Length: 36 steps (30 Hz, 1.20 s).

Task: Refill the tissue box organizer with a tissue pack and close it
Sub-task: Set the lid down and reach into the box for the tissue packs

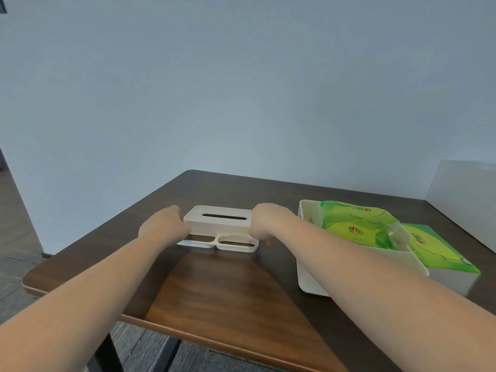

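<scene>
Organizer lid (pixel 221 224), cream plastic with a slot, sits mid-table (pixel 241 285), left of the open organizer base (pixel 311 277) already holding a green tissue pack (pixel 357 224). I see left hand (pixel 163 224) and right hand (pixel 264 220) clamped on its two short ends. Looks light, rigid, a bit slick; I judge end grips best. A second pack (pixel 440 248) lies just right of the base.
</scene>
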Tool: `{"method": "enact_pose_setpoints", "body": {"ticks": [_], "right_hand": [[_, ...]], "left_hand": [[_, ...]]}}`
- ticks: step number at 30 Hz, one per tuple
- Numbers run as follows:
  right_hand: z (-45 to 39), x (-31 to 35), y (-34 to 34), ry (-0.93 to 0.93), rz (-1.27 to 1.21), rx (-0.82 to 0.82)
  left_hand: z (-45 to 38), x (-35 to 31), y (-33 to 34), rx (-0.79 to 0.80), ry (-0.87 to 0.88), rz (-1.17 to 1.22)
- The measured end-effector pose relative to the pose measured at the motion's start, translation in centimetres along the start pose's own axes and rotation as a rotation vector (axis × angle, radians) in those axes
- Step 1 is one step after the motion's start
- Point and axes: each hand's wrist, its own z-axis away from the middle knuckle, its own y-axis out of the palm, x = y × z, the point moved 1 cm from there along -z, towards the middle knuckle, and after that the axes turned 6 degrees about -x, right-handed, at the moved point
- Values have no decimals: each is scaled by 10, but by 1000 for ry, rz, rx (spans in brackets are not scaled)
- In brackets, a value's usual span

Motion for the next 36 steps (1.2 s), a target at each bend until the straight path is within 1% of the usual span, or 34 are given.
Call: {"method": "enact_pose_setpoints", "body": {"ticks": [3,5,7,9,11,13,14,16,19,23,25,27,30,34,36], "right_hand": [[10,-7,-11,-11,-17,-22],[17,-15,-18,-13,-51,-73],[25,-27,-24,-19,-104,-161],[32,-45,-32,-15,-199,-283],[41,-70,-42,10,-304,-415],[52,-101,-51,56,-358,-536],[57,-119,-55,83,-367,-571],[65,-155,-58,159,-370,-591],[73,-205,-50,305,-372,-566],[86,-247,-32,457,-352,-519],[89,-259,-22,505,-346,-463],[88,-267,-11,545,-334,-369],[91,-274,-1,539,-291,-231],[95,-274,9,472,-302,-99],[95,-275,11,453,-319,-84]], "left_hand": [[5,-19,-8,-13,27,-11],[9,-32,-14,-16,53,1],[15,-46,-18,-25,94,33],[23,-64,-20,-24,151,93],[32,-85,-21,-7,210,186],[43,-108,-23,26,268,269],[48,-119,-23,47,298,302],[57,-140,-23,88,353,373],[70,-166,-19,101,433,435],[82,-191,-13,-3,576,243],[85,-200,-10,-2,623,201],[87,-207,-7,-8,667,180],[86,-215,0,-38,720,180],[86,-224,8,44,717,132],[86,-227,11,76,705,108]]}}
